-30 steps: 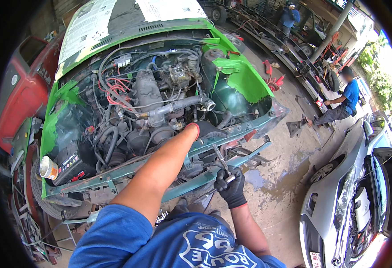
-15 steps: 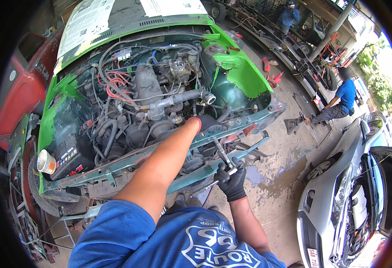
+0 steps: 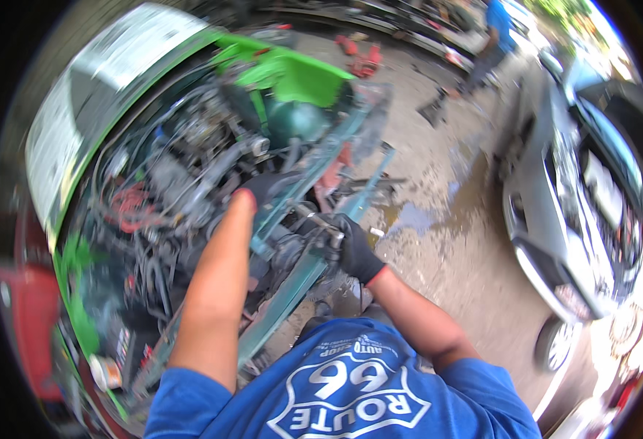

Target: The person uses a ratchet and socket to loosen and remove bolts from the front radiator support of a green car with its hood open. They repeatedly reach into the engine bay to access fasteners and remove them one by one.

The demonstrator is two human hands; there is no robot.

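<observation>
My right hand [image 3: 356, 251], in a black glove, is closed around a shiny metal socket wrench [image 3: 312, 217]. The wrench reaches toward the car's green front crossmember [image 3: 320, 170]. My left hand [image 3: 268, 187], gloved in black too, reaches over that crossmember at the front of the engine bay. Its fingers are dark and smeared, so their grip cannot be made out. Behind it lies the engine [image 3: 178, 175], with hoses and red ignition leads [image 3: 135, 206]. A lower green bar [image 3: 285, 304] runs beneath my forearms.
A battery [image 3: 132, 351] and a white tub [image 3: 105, 372] sit at the bay's near left corner. To the right stands a silver car [image 3: 548, 197], bonnet raised. A person in blue [image 3: 498, 33] is at the far right. Red stands [image 3: 365, 60] and wet patches [image 3: 416, 216] mark the floor.
My view has swung to the right, blurring the picture, and the engine bay now sits further left. The right hand with the socket wrench has come closer to the crossmember.
</observation>
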